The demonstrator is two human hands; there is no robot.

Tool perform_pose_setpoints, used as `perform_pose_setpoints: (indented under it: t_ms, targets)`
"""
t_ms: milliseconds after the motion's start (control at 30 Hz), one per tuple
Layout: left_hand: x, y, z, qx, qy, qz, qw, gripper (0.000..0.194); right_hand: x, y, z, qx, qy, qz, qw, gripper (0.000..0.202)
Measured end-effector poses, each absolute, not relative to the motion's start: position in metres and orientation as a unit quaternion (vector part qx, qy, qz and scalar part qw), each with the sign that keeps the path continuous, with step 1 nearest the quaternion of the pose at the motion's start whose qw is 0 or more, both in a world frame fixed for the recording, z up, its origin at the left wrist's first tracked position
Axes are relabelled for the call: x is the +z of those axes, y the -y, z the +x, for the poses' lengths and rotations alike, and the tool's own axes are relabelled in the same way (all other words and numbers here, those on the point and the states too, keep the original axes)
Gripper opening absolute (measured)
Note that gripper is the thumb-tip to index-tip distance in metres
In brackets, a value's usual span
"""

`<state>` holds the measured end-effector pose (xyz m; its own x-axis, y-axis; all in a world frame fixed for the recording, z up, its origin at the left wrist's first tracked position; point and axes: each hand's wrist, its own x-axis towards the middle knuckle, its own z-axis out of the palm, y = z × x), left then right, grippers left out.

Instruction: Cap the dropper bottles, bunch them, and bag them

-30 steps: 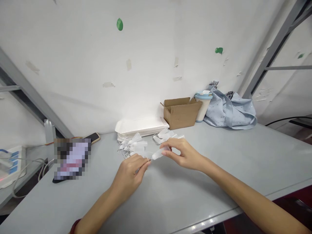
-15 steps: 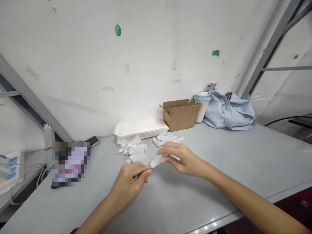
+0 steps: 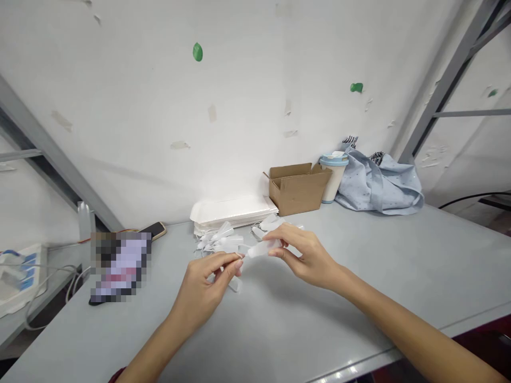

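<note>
Between thumb and fingers, my right hand [image 3: 301, 250] grips a small white translucent bottle-like piece [image 3: 261, 248], its narrow end toward the left. My left hand [image 3: 211, 279] is pinched at that narrow end, on what looks like a thin white cord. Another translucent piece [image 3: 235, 285] shows just below my left fingertips; whether it hangs or rests on the table cannot be made out. Behind my left hand lies a pile of similar white pieces with cords [image 3: 223, 238]. A second group [image 3: 268, 221] is partly hidden by my right hand.
On the grey table [image 3: 255, 340], white flat packets [image 3: 231, 210] lie by the wall, beside an open cardboard box [image 3: 301, 194], a lidded cup [image 3: 333, 178] and a blue bag [image 3: 383, 186]. At left are a phone [image 3: 155, 230], a blurred item [image 3: 122, 268] and a power strip [image 3: 24, 276].
Both hands have risen slightly with the held piece, which is now more level. A translucent piece has come into view below my left fingertips. The whole view has shifted a little.
</note>
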<state>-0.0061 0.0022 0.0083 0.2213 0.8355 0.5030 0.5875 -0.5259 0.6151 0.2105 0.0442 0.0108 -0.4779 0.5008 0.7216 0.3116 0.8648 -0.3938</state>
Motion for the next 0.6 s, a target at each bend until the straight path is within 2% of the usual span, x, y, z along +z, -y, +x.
perform_pose_setpoints:
  t_ms: [600]
  targets:
    - [0.0,0.004,-0.001,0.424,-0.467,0.747,0.211,0.024,-0.007,-0.046,0.203,0.15,0.837,-0.257,0.459,0.016]
